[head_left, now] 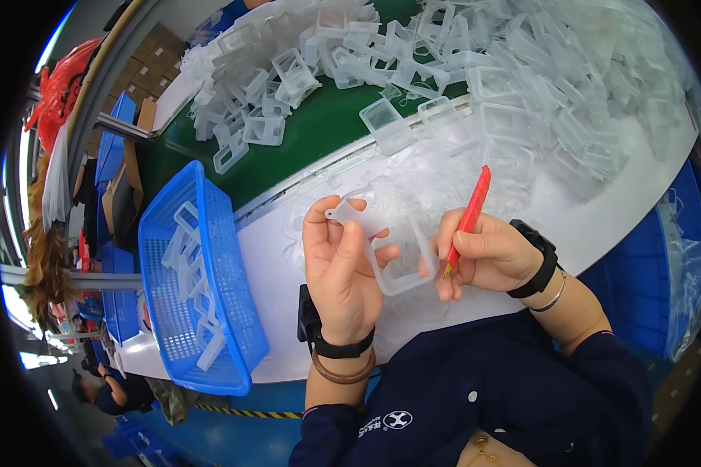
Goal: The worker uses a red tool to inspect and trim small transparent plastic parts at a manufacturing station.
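In the head view, a translucent frame (368, 215) is pinched in the left hand (343, 268) above the white table (273, 261); a red knife (473, 204) is gripped in the right hand (479, 253). The blade (447, 271) (near the fingertips (446, 293)) is best angled away from them. Movement is bounded leftward by the blue basket (234, 284), ahead by heaped parts (553, 93).

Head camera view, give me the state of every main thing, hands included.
Translucent plastic frame, held above the white tabletop.
Slim red hand tool, held at a slant, tip beside the frame.
Left hand, closed on the frame.
Right hand, closed around the red tool.
Blue perforated plastic basket, open-topped, partly filled with translucent pieces.
Heap of translucent plastic pieces, loosely piled.
Black wrist straps, worn, one on each wrist.
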### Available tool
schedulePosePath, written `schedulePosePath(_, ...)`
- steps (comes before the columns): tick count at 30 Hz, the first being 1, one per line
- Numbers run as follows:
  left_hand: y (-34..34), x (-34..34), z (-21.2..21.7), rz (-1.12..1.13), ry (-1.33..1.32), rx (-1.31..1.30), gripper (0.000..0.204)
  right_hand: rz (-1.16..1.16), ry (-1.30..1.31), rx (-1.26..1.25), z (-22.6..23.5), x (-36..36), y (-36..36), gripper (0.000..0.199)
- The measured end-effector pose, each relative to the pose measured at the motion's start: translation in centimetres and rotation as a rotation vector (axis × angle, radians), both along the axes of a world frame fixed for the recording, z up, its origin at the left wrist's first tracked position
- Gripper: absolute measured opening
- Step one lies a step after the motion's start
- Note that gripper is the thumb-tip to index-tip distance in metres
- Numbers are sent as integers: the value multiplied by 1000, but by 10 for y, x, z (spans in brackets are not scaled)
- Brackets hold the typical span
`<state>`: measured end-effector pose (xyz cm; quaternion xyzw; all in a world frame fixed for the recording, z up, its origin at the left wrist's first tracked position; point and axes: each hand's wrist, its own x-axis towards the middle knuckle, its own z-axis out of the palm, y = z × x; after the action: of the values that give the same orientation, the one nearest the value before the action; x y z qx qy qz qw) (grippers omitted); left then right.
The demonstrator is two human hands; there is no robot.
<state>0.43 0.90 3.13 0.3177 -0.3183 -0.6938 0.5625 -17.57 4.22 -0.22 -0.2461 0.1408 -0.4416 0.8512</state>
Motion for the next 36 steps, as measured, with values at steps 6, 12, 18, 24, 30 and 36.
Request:
schedulePosePath(6, 3, 13, 6, -73, -57, -50, 28, -199, -138, -35, -2, -2, -6, 22)
schedulePosePath(12, 7, 19, 8, -97, -41, -115, 30, -209, -66, -108, 4, -2, -5, 17)
schedulePosePath(18, 13, 49, 7, 276, -1153, -1031, 30, -601, 1055, -1228, 30, -4, -5, 13)
schedulePosePath(24, 28, 61, 18, 339, -1225, -1170, 24, -720, 1055, -1395, 33, 1, -11, 14)
schedulePosePath(30, 24, 142, 53, 1115, -1679, -923, 24, -670, 878, -944, 19, -10, -22, 10)
schedulePosePath(36, 9, 161, 49, 1164, -1590, -906, 20, -885, 1084, -853, -4, -31, -15, 7)
